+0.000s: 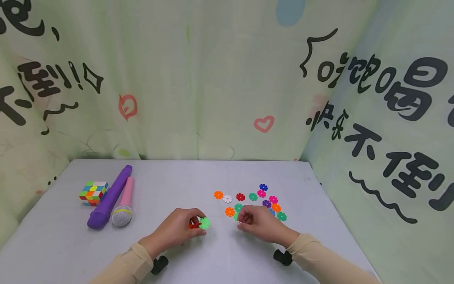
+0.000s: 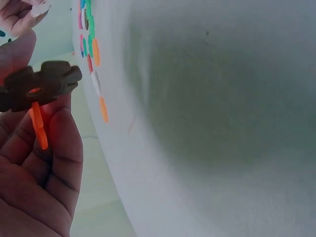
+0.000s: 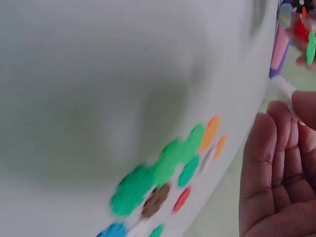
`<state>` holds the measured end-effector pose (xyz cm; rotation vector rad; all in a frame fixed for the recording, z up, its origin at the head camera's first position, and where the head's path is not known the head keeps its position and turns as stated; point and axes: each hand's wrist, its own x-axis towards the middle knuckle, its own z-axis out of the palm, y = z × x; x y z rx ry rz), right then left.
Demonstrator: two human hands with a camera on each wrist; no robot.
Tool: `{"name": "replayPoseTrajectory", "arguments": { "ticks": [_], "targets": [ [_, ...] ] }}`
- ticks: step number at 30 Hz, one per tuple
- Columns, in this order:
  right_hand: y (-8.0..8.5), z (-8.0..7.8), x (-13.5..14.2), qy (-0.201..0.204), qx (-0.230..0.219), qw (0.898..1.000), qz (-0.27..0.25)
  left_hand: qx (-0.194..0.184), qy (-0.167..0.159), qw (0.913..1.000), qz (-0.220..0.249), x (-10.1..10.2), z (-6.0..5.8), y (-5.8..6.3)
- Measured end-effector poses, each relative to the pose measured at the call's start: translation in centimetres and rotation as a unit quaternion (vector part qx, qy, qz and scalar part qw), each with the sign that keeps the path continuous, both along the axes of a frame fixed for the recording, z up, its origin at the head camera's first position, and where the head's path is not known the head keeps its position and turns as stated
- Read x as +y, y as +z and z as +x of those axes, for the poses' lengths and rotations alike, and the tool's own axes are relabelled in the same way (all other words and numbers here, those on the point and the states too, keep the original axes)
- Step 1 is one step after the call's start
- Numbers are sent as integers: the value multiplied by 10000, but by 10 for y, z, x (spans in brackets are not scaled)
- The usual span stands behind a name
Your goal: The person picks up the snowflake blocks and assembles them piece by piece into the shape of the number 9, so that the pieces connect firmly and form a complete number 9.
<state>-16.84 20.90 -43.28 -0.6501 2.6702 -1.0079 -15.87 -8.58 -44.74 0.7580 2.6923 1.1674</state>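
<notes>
My left hand (image 1: pixel 179 227) grips a small cluster of interlocking flower-shaped discs. A light green disc (image 1: pixel 204 223) faces right, with a red disc (image 1: pixel 194 225) behind it. In the left wrist view, a dark brown disc (image 2: pixel 49 85) has an orange disc (image 2: pixel 38 126) slotted beneath it. My right hand (image 1: pixel 264 224) pinches a white disc (image 3: pixel 284 91) between thumb and fingers, mostly hidden in the head view. The two hands are apart, above the white table. Loose discs in green, orange, red and other colours lie beyond and beneath the right hand, such as a red disc (image 1: pixel 240 197).
At the table's left lie a purple tube-shaped object (image 1: pixel 110 199), a pink microphone (image 1: pixel 124 205) and a colourful puzzle cube (image 1: pixel 93 193). A light curtain (image 1: pixel 220 79) with printed characters and hearts hangs behind the table (image 1: pixel 170 181) and along its sides.
</notes>
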Motion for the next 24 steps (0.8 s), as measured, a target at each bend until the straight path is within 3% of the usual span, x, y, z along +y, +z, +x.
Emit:
{"name": "replayPoseTrajectory", "arguments": {
  "ticks": [9,15,24],
  "targets": [
    [-5,6,-44,378,322,9968,-627,98,-27,9998,143,1,-1,-2],
    [-9,8,-53,331,487,9936,-967,109,-18,9998,161,3,0,-2],
    [-14,10,-59,176,660,9931,-950,56,10,9998,215,3,1,-4]
  ]
}}
